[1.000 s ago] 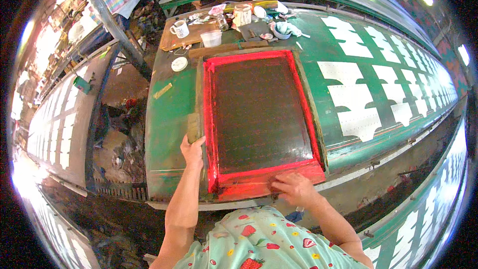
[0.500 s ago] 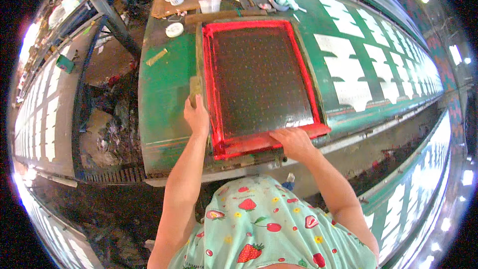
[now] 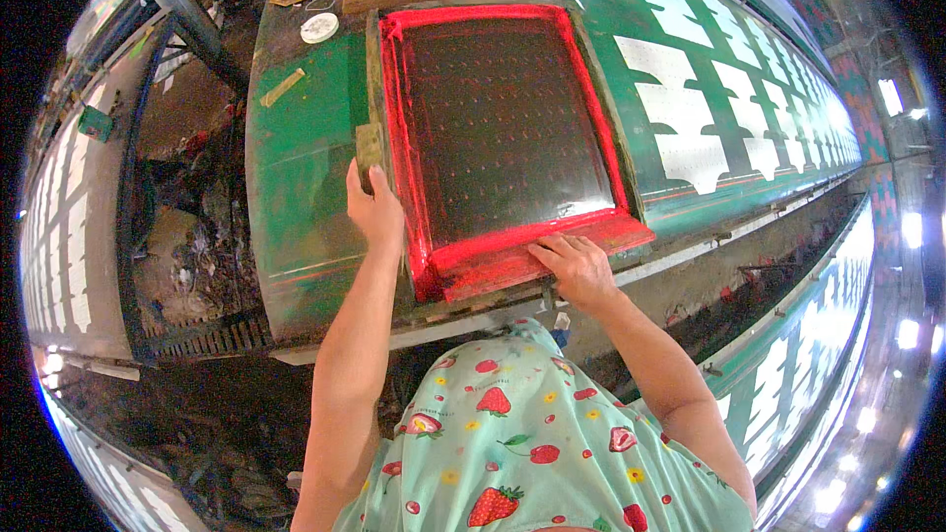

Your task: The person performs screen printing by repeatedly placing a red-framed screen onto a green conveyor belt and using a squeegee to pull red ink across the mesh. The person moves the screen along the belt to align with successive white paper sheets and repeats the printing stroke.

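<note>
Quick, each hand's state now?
Left hand: at the tan wooden block; grip unclear.
Right hand: on the flat red-stained wooden bar; grip unclear.

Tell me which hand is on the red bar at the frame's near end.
The right hand, resting over the red bar; the left hand is instead at the frame's left side, by the wooden block.

the left hand (image 3: pixel 378 215) points forward, thumb (image 3: pixel 378 180) parted from fingers (image 3: pixel 354 177); the right hand (image 3: pixel 583 274) angles inward, back upward; both forearms (image 3: pixel 351 355) are bare.
</note>
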{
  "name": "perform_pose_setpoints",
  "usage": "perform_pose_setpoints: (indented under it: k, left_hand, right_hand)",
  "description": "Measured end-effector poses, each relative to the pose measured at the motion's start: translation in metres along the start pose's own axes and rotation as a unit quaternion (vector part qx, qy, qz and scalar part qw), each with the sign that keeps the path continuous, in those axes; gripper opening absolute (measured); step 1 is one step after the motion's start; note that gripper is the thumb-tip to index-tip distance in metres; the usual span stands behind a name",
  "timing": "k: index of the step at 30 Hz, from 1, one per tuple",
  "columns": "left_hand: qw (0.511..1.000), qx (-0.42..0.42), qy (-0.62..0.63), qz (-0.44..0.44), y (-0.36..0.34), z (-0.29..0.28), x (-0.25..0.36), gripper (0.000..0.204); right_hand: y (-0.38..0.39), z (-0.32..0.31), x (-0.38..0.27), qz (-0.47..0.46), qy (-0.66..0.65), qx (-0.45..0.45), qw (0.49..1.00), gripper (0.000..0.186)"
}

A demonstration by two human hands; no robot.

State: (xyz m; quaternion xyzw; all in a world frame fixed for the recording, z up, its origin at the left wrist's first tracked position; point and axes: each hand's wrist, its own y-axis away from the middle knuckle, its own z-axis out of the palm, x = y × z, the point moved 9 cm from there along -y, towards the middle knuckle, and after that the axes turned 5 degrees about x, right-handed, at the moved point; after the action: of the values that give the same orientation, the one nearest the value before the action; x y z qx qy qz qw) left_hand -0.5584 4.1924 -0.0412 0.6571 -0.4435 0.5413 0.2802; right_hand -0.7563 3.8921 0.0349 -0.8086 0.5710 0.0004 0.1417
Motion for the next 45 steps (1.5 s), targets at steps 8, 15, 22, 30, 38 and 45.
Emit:
perform_pose_setpoints:
  k: [8,15,22,30,38,45]
  left_hand:
    - [0.999,0.012,-0.029,-0.007,-0.002,0.002,-0.004,0.051]
    - [0.998,0.021,-0.029,-0.044,0.000,0.004,-0.002,0.047]
    - [0.989,0.098,-0.080,-0.081,-0.003,-0.006,-0.006,0.039]
    - [0.981,0.118,-0.126,-0.091,-0.006,-0.004,-0.011,0.043]
    - [0.972,0.109,-0.189,-0.092,-0.010,-0.003,-0.007,0.051]
    - [0.977,0.093,-0.154,-0.115,-0.006,-0.002,-0.013,0.055]
  right_hand:
    - [-0.124,0.038,0.084,-0.024,0.014,0.056,0.998,0.051]
    - [-0.281,0.070,0.170,-0.034,0.013,0.063,0.997,0.051]
    - [-0.408,0.086,0.239,-0.005,0.054,0.003,0.999,0.051]
    - [-0.465,0.076,0.269,-0.025,-0.010,0.047,0.999,0.049]
    - [-0.468,0.078,0.272,-0.032,0.027,-0.054,0.998,0.031]
    - [-0.365,0.068,0.216,-0.041,0.011,-0.156,0.987,0.029]
